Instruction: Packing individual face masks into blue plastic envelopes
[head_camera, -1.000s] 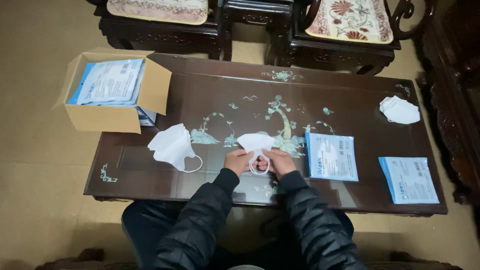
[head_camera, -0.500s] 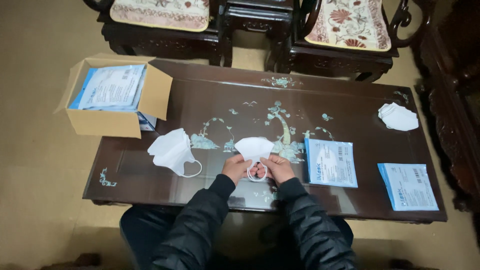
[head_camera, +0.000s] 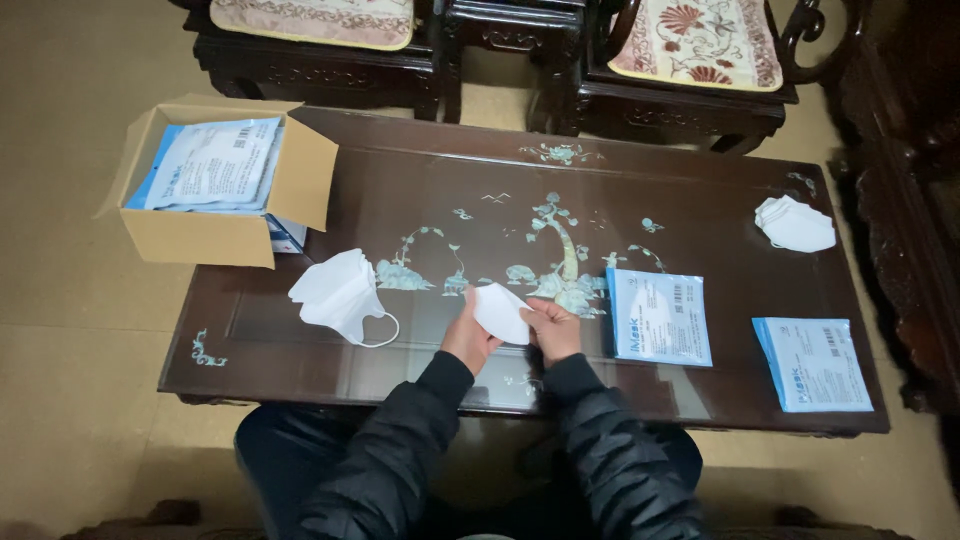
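A folded white face mask (head_camera: 502, 311) is held between both my hands above the near edge of the dark inlaid table (head_camera: 700, 190). My left hand (head_camera: 466, 334) grips its left side and my right hand (head_camera: 552, 328) pinches its right side. To the left lies a small pile of white masks (head_camera: 338, 293) with an ear loop trailing. A blue and white mask packet (head_camera: 658, 315) lies just right of my right hand.
An open cardboard box (head_camera: 218, 190) filled with blue and white packets stands on the table's far left corner. Another stack of packets (head_camera: 810, 363) lies at the near right, and more white masks (head_camera: 795, 223) at the far right. Dark wooden chairs (head_camera: 700, 60) stand behind the table.
The mask in my hands has been folded flatter and tilted, and its ear loops no longer hang below my fingers. My hands have stayed in the same spot.
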